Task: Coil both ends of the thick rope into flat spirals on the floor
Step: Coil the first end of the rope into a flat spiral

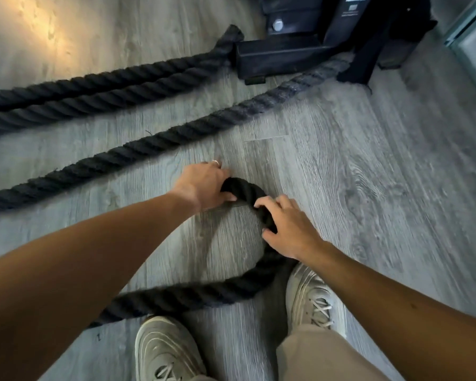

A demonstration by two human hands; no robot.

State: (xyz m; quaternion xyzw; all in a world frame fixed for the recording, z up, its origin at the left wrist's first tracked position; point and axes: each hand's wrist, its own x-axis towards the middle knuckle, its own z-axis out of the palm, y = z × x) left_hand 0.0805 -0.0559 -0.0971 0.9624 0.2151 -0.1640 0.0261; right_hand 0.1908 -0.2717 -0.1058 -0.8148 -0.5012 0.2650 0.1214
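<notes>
Bending the thick rope point(246, 192) end low over the floor point(341, 174) ahead of the shoes point(311, 295), left hand point(204, 185) curling round the tip as pivot, right hand point(286, 226) clasping the curve, probably starting the first spiral's tight centre.

Black twisted rope point(154, 144) on grey wood-grain floor point(368, 188) (shoes point(311, 295) beige).

Thick black twisted rope point(176, 295) lay on the grey floor point(368, 188), its end bent into a tight arc mid-floor; more runs stretched straight toward the far edge.
</notes>
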